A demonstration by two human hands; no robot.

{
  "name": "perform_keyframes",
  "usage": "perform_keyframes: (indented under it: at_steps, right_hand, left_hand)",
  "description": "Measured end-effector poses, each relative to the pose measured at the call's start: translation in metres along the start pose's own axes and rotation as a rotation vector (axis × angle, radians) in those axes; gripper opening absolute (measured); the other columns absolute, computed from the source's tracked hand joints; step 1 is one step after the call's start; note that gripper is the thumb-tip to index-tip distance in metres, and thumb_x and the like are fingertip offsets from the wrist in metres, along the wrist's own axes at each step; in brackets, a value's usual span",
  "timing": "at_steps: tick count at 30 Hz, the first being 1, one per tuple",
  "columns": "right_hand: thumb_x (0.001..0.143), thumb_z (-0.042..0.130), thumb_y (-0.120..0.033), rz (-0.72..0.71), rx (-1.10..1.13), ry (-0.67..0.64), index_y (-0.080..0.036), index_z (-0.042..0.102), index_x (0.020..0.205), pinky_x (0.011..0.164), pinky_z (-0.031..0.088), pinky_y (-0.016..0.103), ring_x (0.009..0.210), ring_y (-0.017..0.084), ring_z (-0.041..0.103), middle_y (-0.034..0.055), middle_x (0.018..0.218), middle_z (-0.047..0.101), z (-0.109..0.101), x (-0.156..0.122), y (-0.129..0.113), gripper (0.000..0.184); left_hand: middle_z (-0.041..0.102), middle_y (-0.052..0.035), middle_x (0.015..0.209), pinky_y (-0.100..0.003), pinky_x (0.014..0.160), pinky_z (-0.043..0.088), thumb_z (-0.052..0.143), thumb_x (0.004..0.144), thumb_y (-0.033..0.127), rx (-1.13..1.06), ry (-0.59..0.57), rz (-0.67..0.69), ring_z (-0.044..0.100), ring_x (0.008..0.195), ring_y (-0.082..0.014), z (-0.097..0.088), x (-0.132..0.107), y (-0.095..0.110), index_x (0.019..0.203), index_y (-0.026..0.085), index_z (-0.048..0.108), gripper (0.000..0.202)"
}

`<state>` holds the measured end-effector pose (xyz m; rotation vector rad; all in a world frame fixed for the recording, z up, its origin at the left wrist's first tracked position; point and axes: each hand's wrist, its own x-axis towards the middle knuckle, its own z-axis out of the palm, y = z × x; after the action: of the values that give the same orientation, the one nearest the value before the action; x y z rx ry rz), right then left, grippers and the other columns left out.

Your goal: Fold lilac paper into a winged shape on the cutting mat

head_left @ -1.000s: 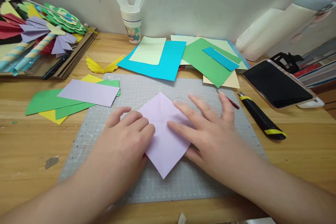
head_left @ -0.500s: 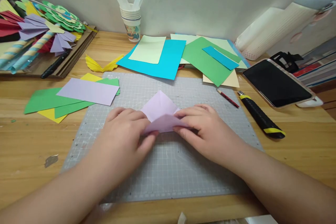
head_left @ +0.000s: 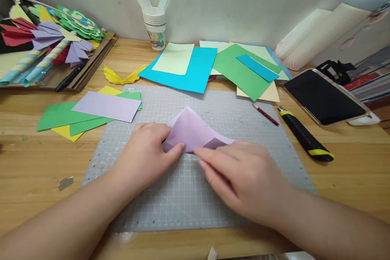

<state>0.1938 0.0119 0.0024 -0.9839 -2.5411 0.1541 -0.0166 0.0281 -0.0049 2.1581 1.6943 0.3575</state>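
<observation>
A sheet of light purple paper [head_left: 189, 130], folded over with its point away from me, lies on the grey cutting mat [head_left: 170, 195]. My left hand [head_left: 149, 142] grips the paper's left side, the thumb lying on the near folded edge. On the other side, my right hand [head_left: 240, 170], slightly blurred, has its index fingertip pressed on that same near edge. Its thumb sits just below, with the fingers held close together. The right corner of the paper lifts a little above the mat.
Purple, green and yellow paper strips [head_left: 106, 105] lie to the left. A yellow pleated paper piece [head_left: 124, 75], blue sheet [head_left: 195, 77] and green sheet [head_left: 243, 69] are behind. A pencil [head_left: 265, 114], utility knife [head_left: 304, 136] and phone [head_left: 326, 95] lie on the right; paper cups [head_left: 157, 34] stand near the wall.
The near flap of the purple paper has been folded up and flattened over the sheet. My right hand has moved nearer and now presses along the bottom fold; the left stays at its side.
</observation>
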Motion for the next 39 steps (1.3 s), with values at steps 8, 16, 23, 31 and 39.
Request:
perform_keyframes:
  at_steps: [8, 16, 23, 31, 39]
  right_hand:
    - [0.092, 0.052, -0.026, 0.088, -0.181, -0.288, -0.019, 0.064, 0.127, 0.047, 0.028, 0.034, 0.053, 0.022, 0.065, 0.0026, 0.071, 0.073, 0.01, -0.003, -0.01, 0.038]
    - [0.093, 0.05, -0.028, 0.114, -0.121, -0.356, -0.02, 0.064, 0.125, 0.048, 0.031, 0.034, 0.058, 0.024, 0.068, 0.0033, 0.075, 0.074, 0.009, -0.002, -0.009, 0.037]
    - [0.093, 0.05, -0.029, 0.113, -0.109, -0.373, -0.021, 0.058, 0.133, 0.051, 0.034, 0.034, 0.064, 0.024, 0.069, 0.0046, 0.081, 0.075, 0.011, -0.002, -0.01, 0.042]
    - [0.091, 0.054, -0.026, 0.068, -0.099, -0.369, -0.016, 0.061, 0.13, 0.048, 0.035, 0.034, 0.059, 0.022, 0.068, 0.0042, 0.075, 0.075, 0.01, -0.002, -0.013, 0.041]
    - [0.084, 0.064, -0.023, 0.03, -0.075, -0.434, -0.019, 0.072, 0.102, 0.046, 0.035, 0.031, 0.059, 0.02, 0.066, 0.0055, 0.08, 0.076, 0.004, -0.001, -0.019, 0.02]
  left_hand:
    - [0.049, 0.0024, 0.056, -0.032, 0.061, 0.033, 0.054, 0.082, 0.041, 0.005, 0.015, -0.015, 0.048, 0.061, -0.0177, -0.001, 0.001, 0.003, 0.058, 0.022, 0.042, 0.033]
    - [0.047, 0.0028, 0.055, -0.03, 0.056, 0.029, 0.049, 0.086, 0.037, -0.028, 0.011, -0.028, 0.045, 0.058, -0.0161, -0.002, 0.0, 0.002, 0.058, 0.022, 0.038, 0.034]
    - [0.047, 0.0027, 0.055, -0.031, 0.056, 0.03, 0.049, 0.084, 0.037, -0.044, -0.007, -0.04, 0.045, 0.056, -0.0161, -0.005, 0.0, 0.004, 0.057, 0.022, 0.037, 0.034]
    - [0.046, 0.0039, 0.05, -0.033, 0.064, 0.036, 0.051, 0.084, 0.035, -0.012, 0.061, 0.01, 0.047, 0.058, -0.0162, -0.003, -0.002, 0.003, 0.055, 0.021, 0.039, 0.034]
    - [0.064, 0.0059, 0.069, -0.036, 0.083, 0.035, 0.06, 0.071, 0.012, -0.011, -0.106, 0.296, 0.057, 0.072, -0.0149, -0.013, -0.009, 0.004, 0.069, 0.022, 0.06, 0.011]
